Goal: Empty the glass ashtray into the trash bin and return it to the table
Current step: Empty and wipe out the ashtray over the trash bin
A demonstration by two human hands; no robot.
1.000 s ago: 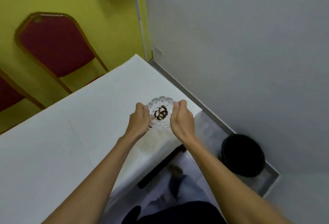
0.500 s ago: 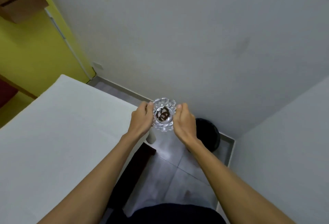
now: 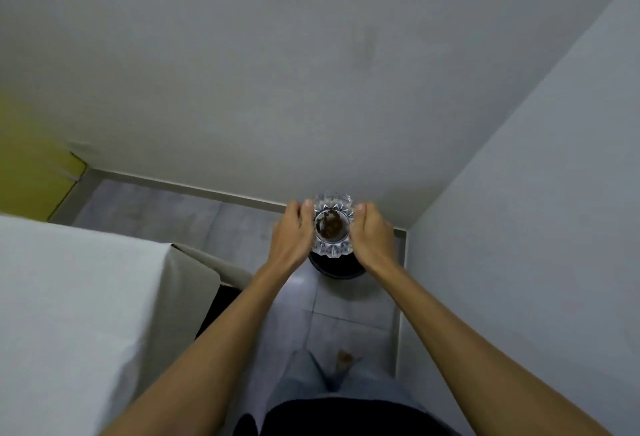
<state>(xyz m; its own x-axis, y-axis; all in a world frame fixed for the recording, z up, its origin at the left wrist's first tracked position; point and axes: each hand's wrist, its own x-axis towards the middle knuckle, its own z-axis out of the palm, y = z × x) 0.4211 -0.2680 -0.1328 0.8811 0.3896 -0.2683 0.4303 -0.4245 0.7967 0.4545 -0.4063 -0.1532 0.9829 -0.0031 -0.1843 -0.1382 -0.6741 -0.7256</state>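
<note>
I hold the cut-glass ashtray (image 3: 331,224) between both hands, level, with dark brown ash and debris in its bowl. My left hand (image 3: 292,233) grips its left side and my right hand (image 3: 372,234) grips its right side. It hangs directly over the black round trash bin (image 3: 336,267), which stands on the floor in the room corner and is mostly hidden under the ashtray and my hands. The white-clothed table (image 3: 79,297) lies at the lower left, well apart from the ashtray.
Grey walls meet in a corner just behind and to the right of the bin. Grey floor tiles (image 3: 194,217) stretch between table and wall. My legs show at the bottom. A yellow wall strip (image 3: 31,172) sits far left.
Both hands carried the ashtray off the table and rightward until it is over the bin. The view turned from the table and chairs toward the corner.
</note>
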